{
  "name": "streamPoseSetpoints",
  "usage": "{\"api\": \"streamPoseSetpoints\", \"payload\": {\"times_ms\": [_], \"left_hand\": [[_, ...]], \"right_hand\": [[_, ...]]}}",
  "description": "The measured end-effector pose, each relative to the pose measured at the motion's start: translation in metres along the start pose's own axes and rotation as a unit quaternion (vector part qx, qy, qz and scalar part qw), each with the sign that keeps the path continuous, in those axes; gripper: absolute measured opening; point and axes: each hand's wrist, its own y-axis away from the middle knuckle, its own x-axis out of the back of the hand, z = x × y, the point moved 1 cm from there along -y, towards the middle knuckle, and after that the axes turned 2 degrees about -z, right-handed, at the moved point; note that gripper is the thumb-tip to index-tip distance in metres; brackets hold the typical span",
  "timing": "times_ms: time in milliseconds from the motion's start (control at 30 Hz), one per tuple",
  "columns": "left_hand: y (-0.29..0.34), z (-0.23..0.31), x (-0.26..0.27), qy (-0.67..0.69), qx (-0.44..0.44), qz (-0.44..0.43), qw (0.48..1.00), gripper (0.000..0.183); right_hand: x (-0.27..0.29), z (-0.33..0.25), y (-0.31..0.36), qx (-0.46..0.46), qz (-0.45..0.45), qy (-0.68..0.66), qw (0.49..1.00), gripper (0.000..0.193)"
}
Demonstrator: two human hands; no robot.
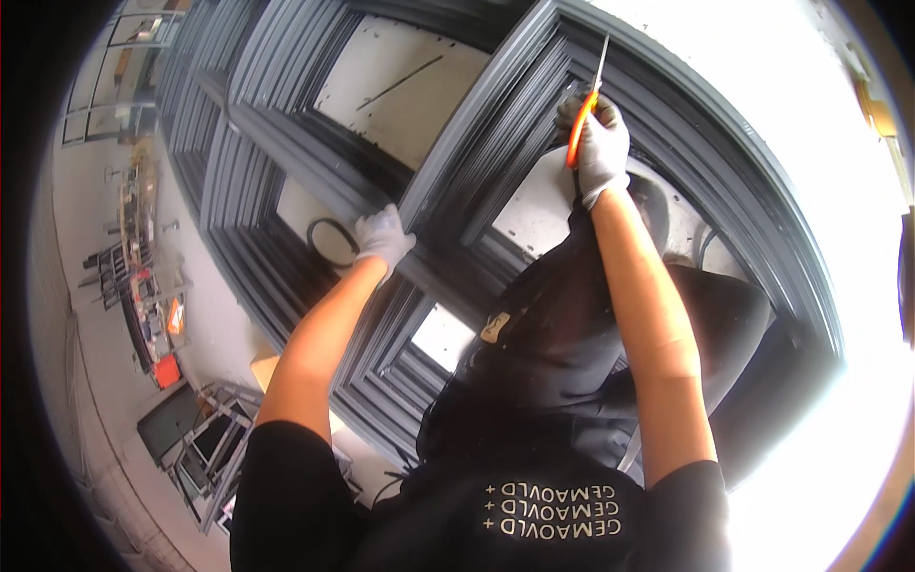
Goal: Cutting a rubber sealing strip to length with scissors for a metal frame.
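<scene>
My left hand [383, 236], in a pale grey work glove, is closed at the edge of a dark grey metal frame [319, 172]. A thin black flexible strip [312, 229] loops out from the left side of this hand, and its far end is hidden. Farther up on the right, my right hand [602, 157], gloved the same way, grips scissors [579, 129] by their orange handles. Their narrow blades point up and away over the stacked frame bars. The fingertips of my left hand are partly hidden.
Several dark grey rectangular frames [667, 71] lie stacked in layers under my arms, with pale floor [405, 81] showing through their openings. My dark-clothed legs [553, 334] are among the frames. Shelving [105, 86], a red box [167, 371] and loose metal frames [214, 443] stand at the left.
</scene>
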Motion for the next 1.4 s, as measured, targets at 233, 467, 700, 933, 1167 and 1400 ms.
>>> {"api": "streamPoseSetpoints", "payload": {"times_ms": [233, 467, 700, 933, 1167, 1400], "left_hand": [[-0.045, 0.041, 0.006, 0.161, -0.105, 0.247, 0.950, 0.055], [-0.121, 0.139, 0.096, 0.221, -0.116, 0.213, 0.945, 0.063], [-0.194, 0.222, 0.175, 0.194, -0.147, 0.250, 0.937, 0.057], [-0.217, 0.264, 0.209, 0.190, -0.128, 0.270, 0.935, 0.058], [-0.216, 0.256, 0.215, 0.189, -0.131, 0.252, 0.940, 0.061], [-0.190, 0.217, 0.171, 0.192, -0.123, 0.231, 0.946, 0.063]], "right_hand": [[-0.009, 0.005, 0.000, -0.075, 0.028, -0.057, 0.995, 0.020], [-0.022, 0.008, -0.005, -0.085, 0.013, -0.124, 0.989, 0.025], [-0.037, -0.001, -0.015, -0.106, 0.071, -0.112, 0.986, 0.030], [-0.039, -0.005, -0.022, -0.109, 0.107, -0.102, 0.983, 0.029], [-0.046, 0.005, -0.027, -0.126, 0.084, -0.060, 0.987, 0.039], [-0.045, 0.044, -0.024, -0.071, 0.101, -0.009, 0.992, 0.033]]}}
